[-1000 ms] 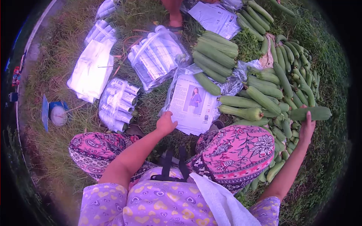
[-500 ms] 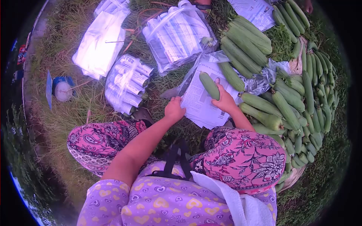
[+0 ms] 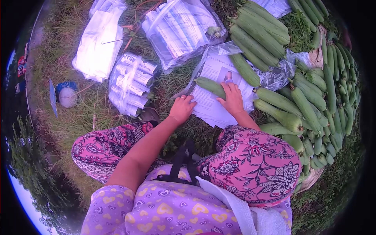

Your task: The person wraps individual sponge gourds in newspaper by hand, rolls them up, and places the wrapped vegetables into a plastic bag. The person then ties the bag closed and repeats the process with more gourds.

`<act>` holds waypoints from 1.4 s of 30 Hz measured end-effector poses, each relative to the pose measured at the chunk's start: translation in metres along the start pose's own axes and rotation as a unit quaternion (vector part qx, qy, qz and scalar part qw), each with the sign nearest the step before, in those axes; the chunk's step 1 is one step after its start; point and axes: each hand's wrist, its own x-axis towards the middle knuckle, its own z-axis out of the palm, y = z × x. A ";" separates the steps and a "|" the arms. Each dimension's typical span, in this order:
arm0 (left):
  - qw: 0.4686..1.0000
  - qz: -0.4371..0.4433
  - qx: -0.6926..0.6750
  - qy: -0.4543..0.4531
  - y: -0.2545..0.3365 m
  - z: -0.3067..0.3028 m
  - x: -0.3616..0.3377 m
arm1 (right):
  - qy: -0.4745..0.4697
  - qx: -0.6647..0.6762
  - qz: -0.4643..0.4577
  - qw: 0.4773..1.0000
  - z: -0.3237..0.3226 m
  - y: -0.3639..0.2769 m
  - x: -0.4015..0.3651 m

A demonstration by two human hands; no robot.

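- While the left hand (image 3: 182, 109) meets the near-left edge of the printed sheets (image 3: 209, 111), grip unclear, the right hand (image 3: 234, 100) has fingers around the green squash (image 3: 209, 86), over the sheets.
- Right: squash pile (image 3: 308, 95).
- Left: wrapped bundle (image 3: 131, 87).
- Far: clear bag (image 3: 178, 33).

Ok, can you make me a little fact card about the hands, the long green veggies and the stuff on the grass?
left hand: at the printed paper's near left edge
right hand: on one end of a green vegetable
printed paper: under that vegetable
paper rolls: bundled in clear plastic
white bags: left of the rolls
veggie pile: far right
ground: grass
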 end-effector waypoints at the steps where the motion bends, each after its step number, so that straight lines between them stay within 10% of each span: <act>1: 1.000 0.007 -0.005 -0.003 0.002 -0.002 0.001 | -0.006 0.015 -0.002 1.000 -0.004 0.002 -0.001; 17: 0.984 -0.009 -0.152 0.093 -0.006 -0.004 0.008 | -0.031 0.102 -0.221 0.969 -0.020 -0.015 -0.029; 42: 0.980 -0.030 -0.175 0.093 0.006 -0.022 0.015 | -0.066 0.011 -0.075 0.995 0.017 0.001 -0.044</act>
